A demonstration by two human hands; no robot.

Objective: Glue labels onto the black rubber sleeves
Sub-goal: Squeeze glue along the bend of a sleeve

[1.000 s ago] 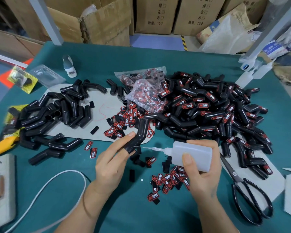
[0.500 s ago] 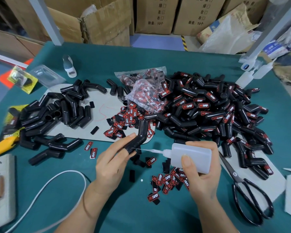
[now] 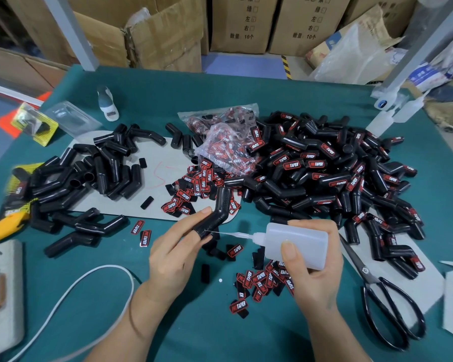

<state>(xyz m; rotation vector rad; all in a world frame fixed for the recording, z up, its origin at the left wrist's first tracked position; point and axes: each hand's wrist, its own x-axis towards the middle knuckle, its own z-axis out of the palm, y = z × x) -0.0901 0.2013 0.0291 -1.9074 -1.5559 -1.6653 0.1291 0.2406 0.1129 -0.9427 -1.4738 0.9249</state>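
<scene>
Gripping a bent black rubber sleeve (image 3: pixel 215 212) over the green worktop (image 3: pixel 168 322), the left hand (image 3: pixel 175 254) meets the needle tip of a white glue bottle (image 3: pixel 293 244) — clasped by the right hand (image 3: pixel 314 273). Loose red labels (image 3: pixel 262 280) lie just below; labelled sleeves (image 3: pixel 324 173) are heaped behind, with scissors (image 3: pixel 385 296) to the right.

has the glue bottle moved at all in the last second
Yes, slightly: the glue bottle has slid left, away from the scissors, its nozzle closing on the sleeve.

Black sleeve (image 3: pixel 215 212), translucent white bottle (image 3: pixel 296 244), red-black labels (image 3: pixel 259 279), teal table (image 3: pixel 220 330).
</scene>
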